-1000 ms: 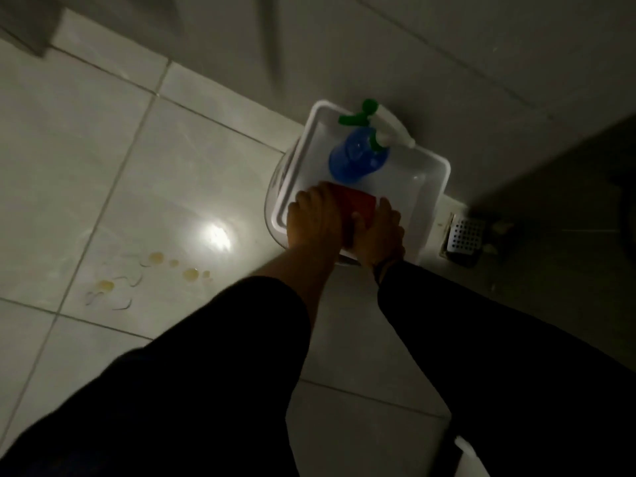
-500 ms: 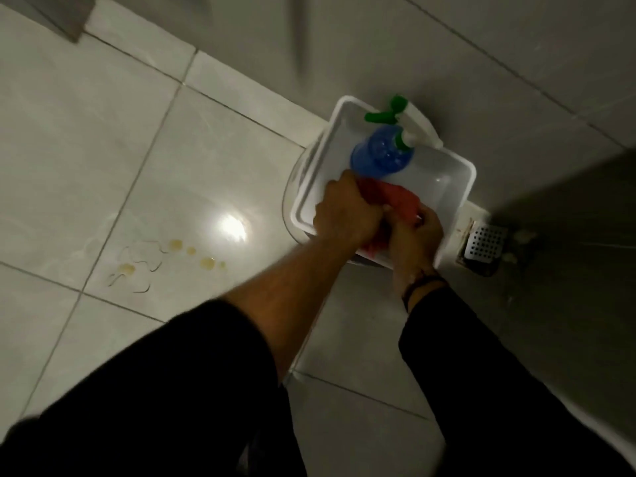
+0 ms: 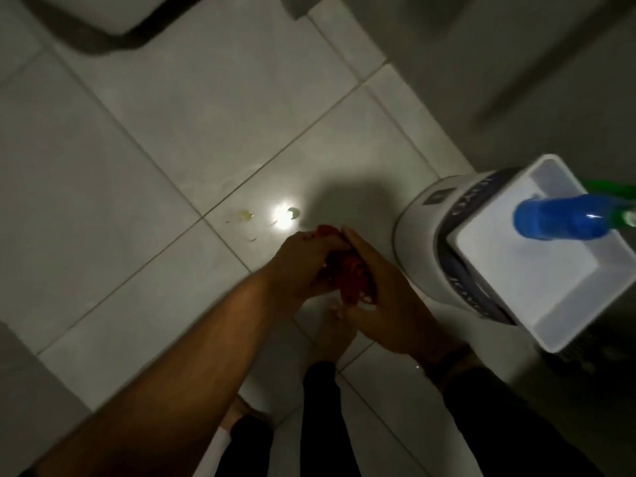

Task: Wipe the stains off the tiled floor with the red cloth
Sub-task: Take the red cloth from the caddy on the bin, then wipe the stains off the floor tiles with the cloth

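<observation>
**Bunching the cloth before it goes down**

Standing over the tiled floor (image 3: 144, 160), the person has both forearms stretched out ahead, bare feet just visible below them. Between the two hands sits the red cloth (image 3: 354, 273), crumpled into a wad: the left hand (image 3: 303, 266) curls its grip over it from the left, the right hand (image 3: 382, 297) presses its grip in from the right, so both are pinching the cloth. Held like that, clear of the floor, it looks as if they are gathering it into a pad that fits the palm, ready for wiping.

Just beyond the hands, a little to the left, lie the yellowish stains (image 3: 244, 216), beside a bright glare spot on the tile. They look untouched.

To the right a white tub (image 3: 550, 325) rests on a round white bin (image 3: 416, 235), keeping a blue spray bottle (image 3: 564, 220) within reach.
</observation>
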Action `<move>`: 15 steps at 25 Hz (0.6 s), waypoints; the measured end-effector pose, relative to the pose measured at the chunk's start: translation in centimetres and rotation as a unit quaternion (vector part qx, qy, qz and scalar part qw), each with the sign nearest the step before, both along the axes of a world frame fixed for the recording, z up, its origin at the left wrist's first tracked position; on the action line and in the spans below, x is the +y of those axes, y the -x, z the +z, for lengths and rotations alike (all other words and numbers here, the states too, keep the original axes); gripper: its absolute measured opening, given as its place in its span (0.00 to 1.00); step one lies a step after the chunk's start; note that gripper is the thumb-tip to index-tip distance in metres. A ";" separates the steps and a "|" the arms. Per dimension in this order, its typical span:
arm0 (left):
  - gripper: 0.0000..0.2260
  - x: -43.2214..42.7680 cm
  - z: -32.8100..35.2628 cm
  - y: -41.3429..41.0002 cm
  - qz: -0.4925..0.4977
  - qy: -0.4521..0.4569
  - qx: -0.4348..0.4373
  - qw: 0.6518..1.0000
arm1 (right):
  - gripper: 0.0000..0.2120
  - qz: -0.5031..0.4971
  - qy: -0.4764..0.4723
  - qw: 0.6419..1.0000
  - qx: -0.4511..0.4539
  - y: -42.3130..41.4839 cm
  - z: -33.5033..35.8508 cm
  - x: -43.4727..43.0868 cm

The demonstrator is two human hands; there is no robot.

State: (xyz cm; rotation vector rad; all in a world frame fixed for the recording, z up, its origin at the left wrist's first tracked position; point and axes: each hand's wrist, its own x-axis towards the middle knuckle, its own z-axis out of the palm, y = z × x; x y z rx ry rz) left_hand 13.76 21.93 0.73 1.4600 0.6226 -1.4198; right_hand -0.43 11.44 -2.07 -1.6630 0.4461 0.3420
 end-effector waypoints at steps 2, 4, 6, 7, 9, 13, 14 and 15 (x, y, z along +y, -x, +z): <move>0.11 3.4 -2.9 -2.5 0.092 0.031 0.034 0.995 | 0.47 0.004 -0.008 1.000 0.021 -4.1 -2.8 2.6; 0.09 6.4 -6.5 -5.2 0.162 0.054 0.052 0.984 | 0.43 -0.036 -0.039 0.997 0.053 -7.5 -6.7 4.6; 0.12 10.0 -11.4 -7.6 0.176 0.037 0.032 0.983 | 0.30 -0.032 -0.014 0.998 0.048 -10.6 -11.4 6.2; 0.13 11.7 -14.1 -8.4 0.170 0.019 0.009 0.985 | 0.25 -0.026 0.009 0.999 0.047 -11.9 -13.6 6.8; 0.13 14.9 -20.6 -8.9 0.087 -0.062 -0.107 0.988 | 0.20 -0.052 0.044 0.995 0.077 -14.8 -17.7 7.9; 0.27 21.2 -33.1 -7.1 -0.219 -0.310 -0.405 0.832 | 0.23 -0.012 0.271 0.962 0.032 -20.3 -24.8 8.5; 0.29 22.7 -35.7 -6.6 -0.254 -0.339 -0.440 0.792 | 0.26 0.020 0.336 0.942 0.014 -21.6 -26.4 9.1; 0.31 23.7 -38.0 -6.0 -0.282 -0.356 -0.459 0.764 | 0.30 0.059 0.389 0.919 -0.004 -22.8 -28.0 9.8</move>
